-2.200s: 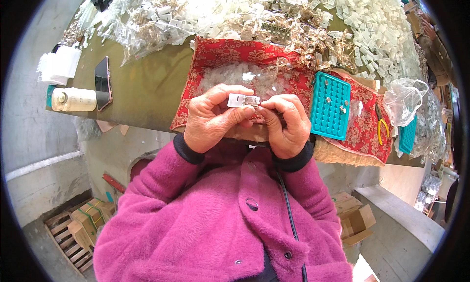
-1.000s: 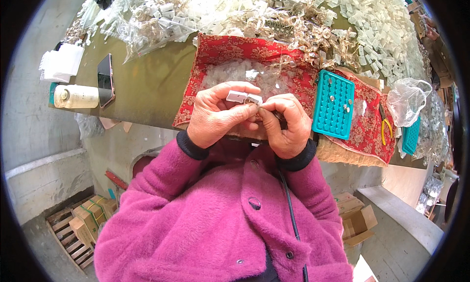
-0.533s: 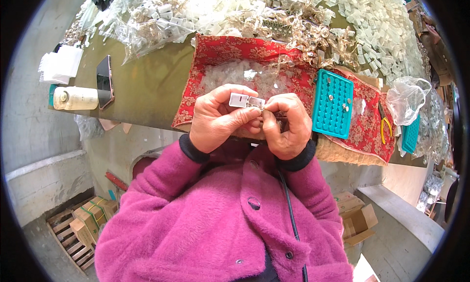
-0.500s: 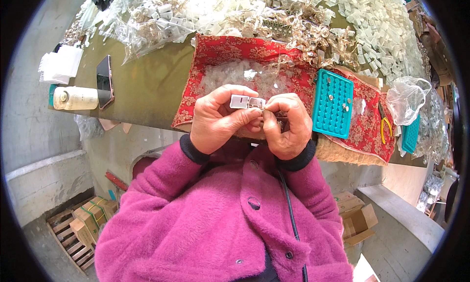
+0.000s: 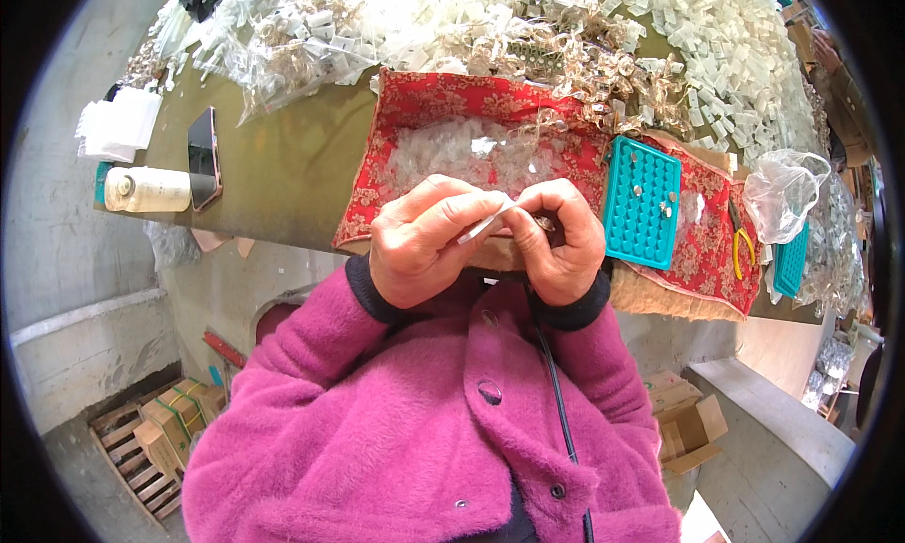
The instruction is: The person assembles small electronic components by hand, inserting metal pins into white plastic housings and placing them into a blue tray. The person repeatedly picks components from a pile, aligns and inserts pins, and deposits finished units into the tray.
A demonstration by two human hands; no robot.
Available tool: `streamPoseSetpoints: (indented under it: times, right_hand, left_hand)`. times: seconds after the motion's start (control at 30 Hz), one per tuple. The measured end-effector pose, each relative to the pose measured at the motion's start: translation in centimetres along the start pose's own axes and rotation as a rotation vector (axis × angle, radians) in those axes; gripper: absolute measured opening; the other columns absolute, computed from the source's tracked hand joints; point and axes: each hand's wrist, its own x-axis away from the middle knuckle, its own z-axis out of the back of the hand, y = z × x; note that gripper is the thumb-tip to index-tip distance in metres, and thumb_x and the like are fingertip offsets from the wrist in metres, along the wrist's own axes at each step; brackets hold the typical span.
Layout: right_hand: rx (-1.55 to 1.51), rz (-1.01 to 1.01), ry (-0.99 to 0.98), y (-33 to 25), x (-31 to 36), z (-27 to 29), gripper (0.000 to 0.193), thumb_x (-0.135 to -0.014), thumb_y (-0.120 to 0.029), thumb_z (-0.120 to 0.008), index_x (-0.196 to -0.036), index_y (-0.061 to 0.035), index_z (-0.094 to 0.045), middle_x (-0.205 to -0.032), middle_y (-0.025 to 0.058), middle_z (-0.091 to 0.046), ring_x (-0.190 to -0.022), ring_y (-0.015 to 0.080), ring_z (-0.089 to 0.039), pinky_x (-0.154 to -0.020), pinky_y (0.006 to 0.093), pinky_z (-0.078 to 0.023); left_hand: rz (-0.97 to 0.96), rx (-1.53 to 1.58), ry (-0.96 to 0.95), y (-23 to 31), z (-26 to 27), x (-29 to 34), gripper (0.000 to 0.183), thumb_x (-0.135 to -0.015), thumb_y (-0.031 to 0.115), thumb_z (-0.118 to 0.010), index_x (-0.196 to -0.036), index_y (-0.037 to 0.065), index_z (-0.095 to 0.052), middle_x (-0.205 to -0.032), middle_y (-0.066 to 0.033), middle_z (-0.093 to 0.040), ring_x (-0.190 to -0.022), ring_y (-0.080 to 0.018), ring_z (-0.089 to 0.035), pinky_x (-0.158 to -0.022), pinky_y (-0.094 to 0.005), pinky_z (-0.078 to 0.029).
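Note:
My left hand (image 5: 419,241) is closed round a small flat white plastic piece (image 5: 483,224), now turned nearly edge-on. At the far end of that piece, my right hand (image 5: 564,246) pinches with thumb and forefinger. A small shiny brownish bit (image 5: 545,223) shows among the right fingers; its kind is too small to make out. Both hands are held over the near edge of a red patterned cloth (image 5: 452,87). Behind them on the cloth lies a heap of thin clear plastic pieces (image 5: 429,152).
To the right stand a teal tray (image 5: 641,237) with several small shiny pieces and yellow-handled pliers (image 5: 743,246), beside a clear bag (image 5: 784,194). At left are a phone (image 5: 203,156) and a bottle (image 5: 149,189). Whitish plastic pieces (image 5: 731,72) are heaped along the back.
The white piece has turned from showing its broad face to nearly edge-on. My left fingers have curled over it, and my right fingertips have shifted along its end.

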Motion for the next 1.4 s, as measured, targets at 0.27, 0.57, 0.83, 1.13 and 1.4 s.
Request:
streamPoseSetpoints:
  times: [0.27, 0.57, 0.83, 1.13, 1.4]
  right_hand:
    - [-0.295, -0.180, -0.063, -1.5, 0.2, 0.7, 0.007, -0.103, -0.007, -0.069, -0.101, -0.0027, -0.063, -0.089, -0.0002, -0.064, -0.079, 0.0054, -0.058, -0.069, 0.0230, -0.049]
    - [-0.361, -0.257, -0.061, -3.0, 0.2, 0.9, 0.004, -0.106, -0.006, -0.064, -0.105, -0.0023, -0.061, -0.092, 0.0036, -0.072, -0.085, 0.0065, -0.066, -0.073, 0.0239, -0.055]
    - [0.099, 0.051, 0.025, -2.7, -0.4, 1.0, 0.021, -0.093, -0.001, -0.075, -0.111, -0.0003, -0.065, -0.107, 0.0120, -0.067, -0.088, 0.0198, -0.071, -0.075, 0.0313, -0.058]
    - [0.413, 0.071, 0.078, -2.6, -0.6, 3.6, 0.037, -0.080, 0.008, -0.077, -0.114, -0.0053, -0.071, -0.110, 0.0116, -0.065, -0.094, 0.0223, -0.066, -0.082, 0.0333, -0.056]
    - [1.004, 0.200, 0.142, -2.6, -1.2, 11.0, 0.041, -0.083, -0.004, -0.078, -0.123, -0.0062, -0.070, -0.119, 0.0147, -0.068, -0.109, 0.0364, -0.064, -0.099, 0.0465, -0.049]
  left_hand:
    - [0.692, 0.870, 0.060, 1.4, -0.7, 0.9, 0.031, -0.092, -0.002, -0.078, -0.122, 0.000, -0.067, -0.100, -0.0115, -0.074, -0.083, -0.0194, -0.074, -0.070, -0.0333, -0.065]
    - [0.981, 1.598, -0.002, 0.0, -1.3, 1.3, 0.024, -0.102, 0.006, -0.068, -0.125, 0.001, -0.065, -0.101, -0.0103, -0.073, -0.081, -0.0160, -0.071, -0.067, -0.0331, -0.065]
    - [1.085, 1.471, 0.009, -0.1, -1.0, 1.4, 0.026, -0.103, 0.012, -0.068, -0.126, 0.002, -0.064, -0.104, -0.0057, -0.072, -0.083, -0.0120, -0.069, -0.063, -0.0253, -0.059]
    - [1.031, 1.452, 0.054, -0.2, -0.2, 0.9, 0.028, -0.097, -0.001, -0.066, -0.124, -0.001, -0.063, -0.122, -0.0212, -0.071, -0.099, -0.0268, -0.075, -0.076, -0.0386, -0.069]
    - [1.063, 1.299, 0.034, 0.0, -0.2, 0.8, 0.027, -0.096, 0.001, -0.067, -0.122, -0.002, -0.065, -0.121, -0.0180, -0.072, -0.094, -0.0238, -0.075, -0.075, -0.0390, -0.068]
